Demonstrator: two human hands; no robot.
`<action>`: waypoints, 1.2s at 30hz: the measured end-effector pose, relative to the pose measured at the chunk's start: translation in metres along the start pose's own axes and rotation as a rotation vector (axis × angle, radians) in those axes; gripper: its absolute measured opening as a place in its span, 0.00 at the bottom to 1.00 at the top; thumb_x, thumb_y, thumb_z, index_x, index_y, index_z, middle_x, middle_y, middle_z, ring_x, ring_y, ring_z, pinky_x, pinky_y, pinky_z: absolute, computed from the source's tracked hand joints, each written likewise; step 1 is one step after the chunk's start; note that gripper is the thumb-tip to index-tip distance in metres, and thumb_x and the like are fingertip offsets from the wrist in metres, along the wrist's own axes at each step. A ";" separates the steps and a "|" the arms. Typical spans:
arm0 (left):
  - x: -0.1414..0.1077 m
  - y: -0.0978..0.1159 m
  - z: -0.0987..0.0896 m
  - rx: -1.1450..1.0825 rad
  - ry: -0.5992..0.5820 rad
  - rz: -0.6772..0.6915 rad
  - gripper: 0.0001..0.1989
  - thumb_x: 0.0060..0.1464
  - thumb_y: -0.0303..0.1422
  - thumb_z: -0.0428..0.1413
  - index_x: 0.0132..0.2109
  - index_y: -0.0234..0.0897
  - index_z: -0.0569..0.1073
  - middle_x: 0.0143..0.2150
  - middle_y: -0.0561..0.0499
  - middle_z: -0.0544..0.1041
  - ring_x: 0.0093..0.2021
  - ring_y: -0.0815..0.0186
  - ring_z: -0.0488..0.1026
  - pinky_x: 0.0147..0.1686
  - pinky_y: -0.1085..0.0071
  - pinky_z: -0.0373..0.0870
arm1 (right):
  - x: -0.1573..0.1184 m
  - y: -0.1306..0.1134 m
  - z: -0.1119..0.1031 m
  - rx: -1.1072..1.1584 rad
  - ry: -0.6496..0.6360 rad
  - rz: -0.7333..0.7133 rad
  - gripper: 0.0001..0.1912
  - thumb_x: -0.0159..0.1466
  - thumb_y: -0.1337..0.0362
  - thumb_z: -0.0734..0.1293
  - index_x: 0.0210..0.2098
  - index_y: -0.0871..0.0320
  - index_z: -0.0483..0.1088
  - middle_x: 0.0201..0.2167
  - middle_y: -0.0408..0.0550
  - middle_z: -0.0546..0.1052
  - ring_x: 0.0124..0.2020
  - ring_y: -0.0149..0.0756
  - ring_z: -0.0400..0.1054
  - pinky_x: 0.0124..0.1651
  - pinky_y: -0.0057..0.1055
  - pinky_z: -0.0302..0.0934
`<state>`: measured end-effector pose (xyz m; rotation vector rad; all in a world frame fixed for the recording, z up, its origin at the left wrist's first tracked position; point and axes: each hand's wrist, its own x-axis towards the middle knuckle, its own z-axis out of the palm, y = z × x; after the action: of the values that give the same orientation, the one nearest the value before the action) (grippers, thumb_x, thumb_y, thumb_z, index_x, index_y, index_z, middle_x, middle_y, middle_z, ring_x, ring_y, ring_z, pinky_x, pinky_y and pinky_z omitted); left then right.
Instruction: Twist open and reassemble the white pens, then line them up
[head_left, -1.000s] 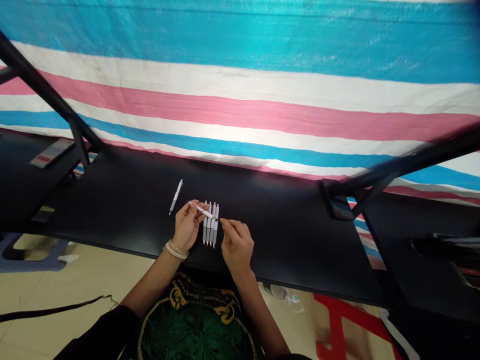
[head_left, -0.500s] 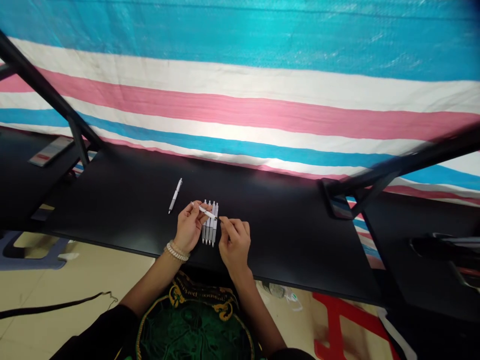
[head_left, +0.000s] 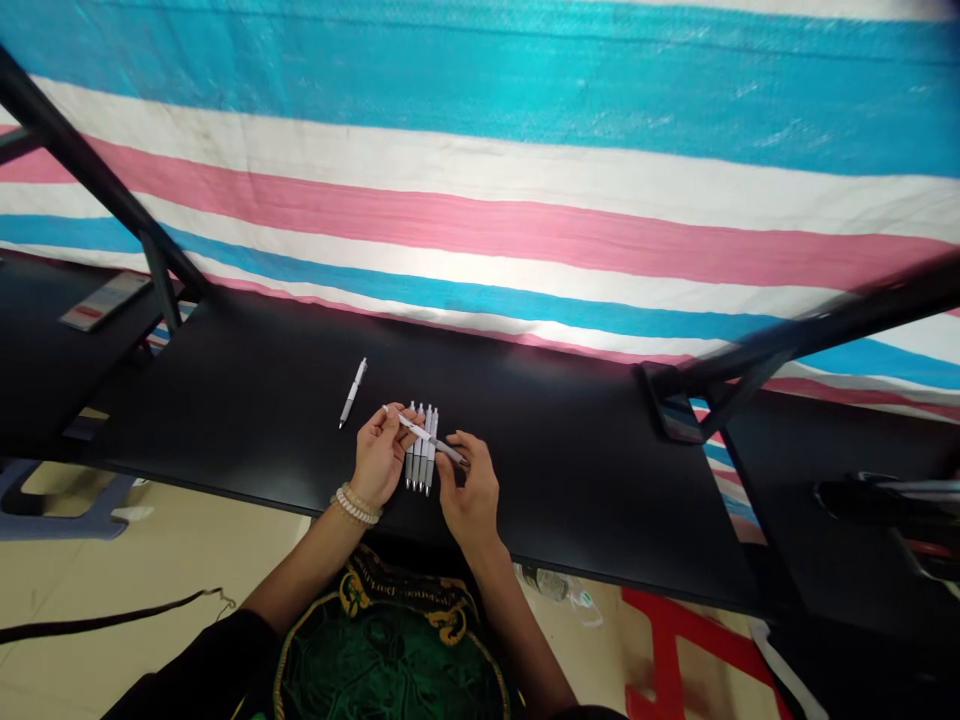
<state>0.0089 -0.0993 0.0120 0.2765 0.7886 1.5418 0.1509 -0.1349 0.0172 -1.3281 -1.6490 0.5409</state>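
A white pen point(head_left: 415, 428) with a grey grip slants above the table between my two hands. Its white barrel is pinched by my left hand point(head_left: 377, 458), which wears beaded or coiled bands at the wrist. At the lower right end, the thumb and fingers of my right hand point(head_left: 474, 495) close around the grey grip. Below the held pen, several similar pens point(head_left: 420, 470) lie side by side in a row, tips toward me, partly covered by the held pen and my left fingers. One more white and grey pen point(head_left: 353, 392) lies alone to the left.
The black table point(head_left: 600, 480) is flanked by dark slanted frames point(head_left: 97, 180). A striped sheet point(head_left: 480, 230) hangs behind it. A flat pack point(head_left: 105, 300) lies at far left. Below are a red stool point(head_left: 667, 640), a blue-grey stool point(head_left: 67, 510) and a clear bottle point(head_left: 551, 582).
The grey grip now shows at the pen's right end, where a thin dark tip showed before. My right fingers have opened somewhat around it. My left hand has hardly moved.
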 end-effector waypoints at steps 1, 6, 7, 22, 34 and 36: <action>0.000 0.000 0.000 -0.001 0.001 -0.002 0.13 0.55 0.37 0.63 0.42 0.34 0.73 0.39 0.47 0.79 0.44 0.63 0.78 0.50 0.64 0.73 | 0.000 0.000 -0.001 0.012 -0.004 -0.025 0.18 0.68 0.63 0.63 0.56 0.58 0.62 0.47 0.55 0.73 0.42 0.37 0.72 0.46 0.37 0.70; -0.002 -0.001 0.001 -0.002 -0.018 -0.019 0.13 0.54 0.38 0.63 0.41 0.34 0.73 0.39 0.47 0.79 0.44 0.63 0.78 0.49 0.65 0.73 | 0.001 -0.006 -0.002 0.008 0.009 -0.059 0.07 0.69 0.67 0.62 0.45 0.56 0.69 0.35 0.47 0.74 0.35 0.34 0.72 0.42 0.32 0.69; -0.003 -0.001 0.001 0.000 -0.024 -0.024 0.13 0.55 0.38 0.63 0.41 0.34 0.73 0.39 0.47 0.79 0.44 0.63 0.78 0.49 0.65 0.73 | 0.001 -0.006 -0.001 0.005 0.014 -0.035 0.05 0.69 0.66 0.62 0.43 0.56 0.69 0.34 0.46 0.74 0.33 0.33 0.72 0.40 0.31 0.68; 0.003 0.002 -0.009 0.012 0.019 0.026 0.12 0.55 0.37 0.63 0.42 0.34 0.73 0.39 0.47 0.79 0.44 0.63 0.78 0.49 0.64 0.73 | 0.001 -0.001 -0.006 0.030 -0.115 0.093 0.13 0.68 0.60 0.63 0.49 0.57 0.70 0.38 0.50 0.78 0.34 0.35 0.74 0.38 0.31 0.70; 0.004 0.001 -0.007 0.031 0.029 0.024 0.12 0.54 0.37 0.63 0.41 0.34 0.73 0.39 0.47 0.79 0.43 0.63 0.78 0.49 0.64 0.73 | -0.001 0.003 -0.002 0.044 -0.137 0.173 0.14 0.67 0.58 0.64 0.48 0.57 0.73 0.34 0.48 0.79 0.30 0.34 0.74 0.36 0.29 0.70; 0.004 0.001 -0.007 0.035 0.026 0.021 0.13 0.54 0.38 0.63 0.41 0.34 0.73 0.39 0.47 0.79 0.43 0.63 0.78 0.50 0.64 0.72 | -0.001 0.002 -0.002 0.031 -0.146 0.171 0.14 0.68 0.57 0.62 0.47 0.57 0.74 0.33 0.48 0.79 0.28 0.33 0.74 0.35 0.28 0.69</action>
<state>0.0031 -0.0976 0.0068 0.2915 0.8361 1.5553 0.1541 -0.1352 0.0160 -1.4442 -1.6453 0.7785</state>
